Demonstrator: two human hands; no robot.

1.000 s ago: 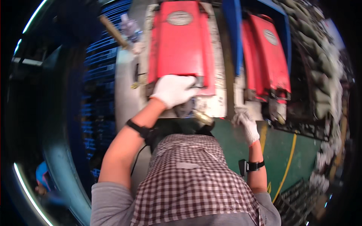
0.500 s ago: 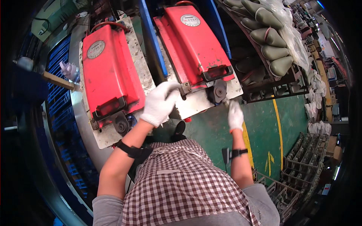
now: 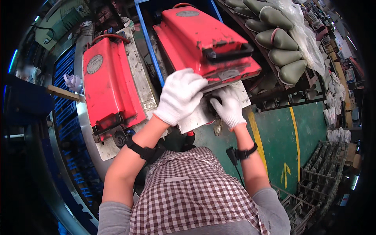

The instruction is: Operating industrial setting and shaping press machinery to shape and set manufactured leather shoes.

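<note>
Both my hands wear white knit gloves. My left hand (image 3: pixel 182 96) is closed at the front left edge of the right-hand red metal cover (image 3: pixel 196 33), whose front end with its black handle (image 3: pixel 229 53) is raised and tilted. Under that raised front edge my right hand (image 3: pixel 229 105) reaches over the whitish base plate (image 3: pixel 196 117). Its thumb shows apart; the fingertips are hidden beneath the cover. A small translucent brownish object (image 3: pixel 217 127) hangs just below the right hand, too unclear to name. The second red cover (image 3: pixel 107 82) lies lowered at the left.
A blue frame (image 3: pixel 147 43) surrounds the raised cover's back. Several olive-green boots (image 3: pixel 291 72) lie on a rack at the right, with clear plastic film (image 3: pixel 301 35) beside them. Metal racks (image 3: pixel 321 172) stand on the green floor (image 3: pixel 270 133). A wooden bar (image 3: pixel 62 93) juts out at the left.
The right-hand red cover's front has risen, and the round black latch knob is out of sight. My left hand has moved right to its edge; my right hand has gone in under it.
</note>
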